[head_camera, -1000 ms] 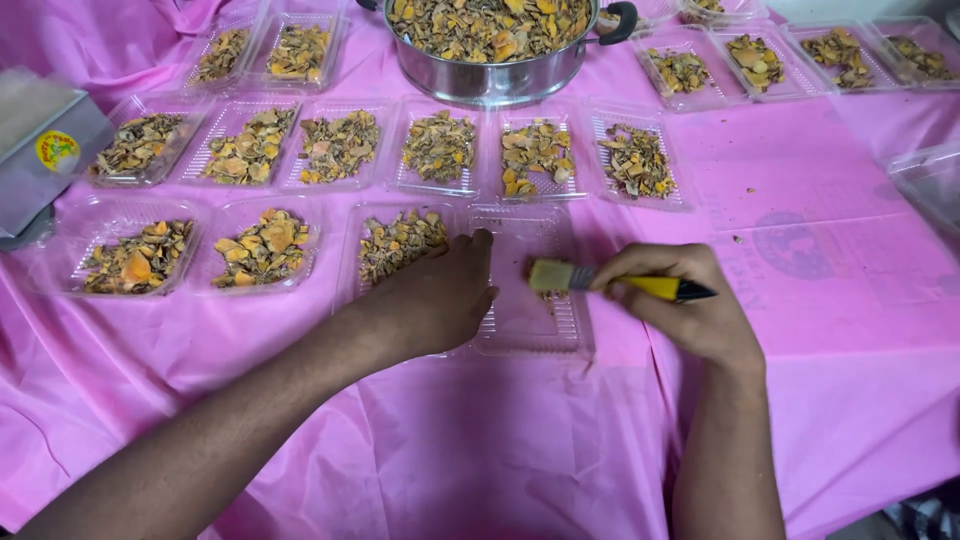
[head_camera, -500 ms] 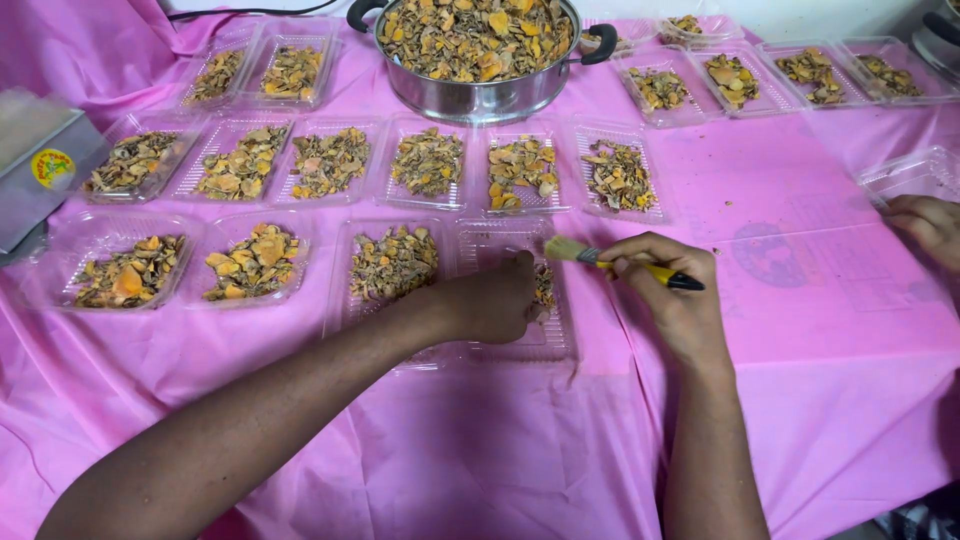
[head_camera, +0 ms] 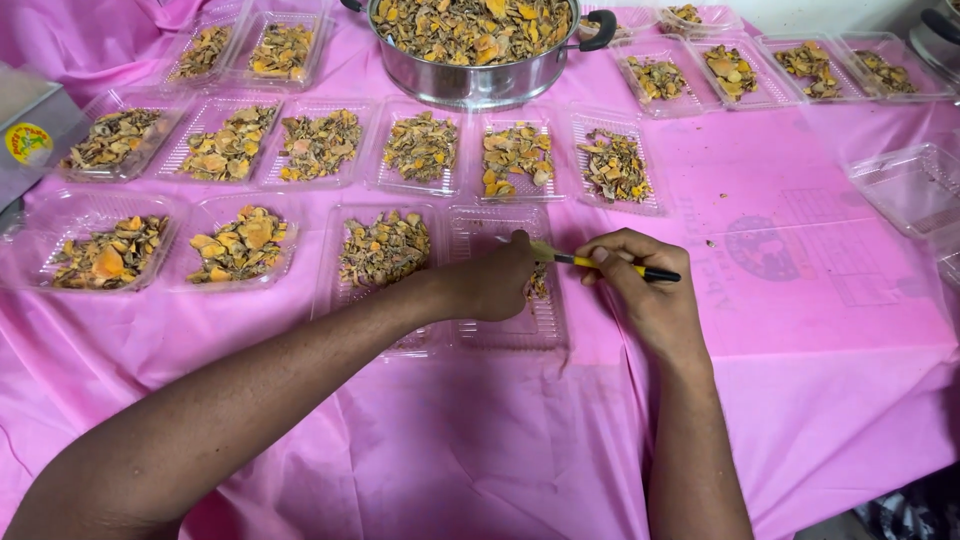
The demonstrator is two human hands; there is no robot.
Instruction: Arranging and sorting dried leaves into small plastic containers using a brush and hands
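My right hand [head_camera: 645, 290] grips a small spoon with a yellow and black handle [head_camera: 610, 265], its bowl end pointing left over a clear plastic tray [head_camera: 505, 325]. My left hand [head_camera: 495, 285] rests on that tray, its fingers touching the spoon's tip and covering most of the tray's contents. A little of the dried yellow-brown pieces [head_camera: 538, 285] shows beside my left hand. To the left lies a filled tray [head_camera: 385, 248]. At the far edge stands a steel pot [head_camera: 475, 45] heaped with the same dried pieces.
Several filled clear trays stand in rows across the pink tablecloth [head_camera: 800, 330]. An empty clear tray [head_camera: 905, 185] lies at the right. A grey box [head_camera: 30, 135] with a round sticker is at the left edge.
My left hand has moved right onto the tray and up to the spoon's tip. My right hand has lowered the spoon over the tray. The view shifted slightly.
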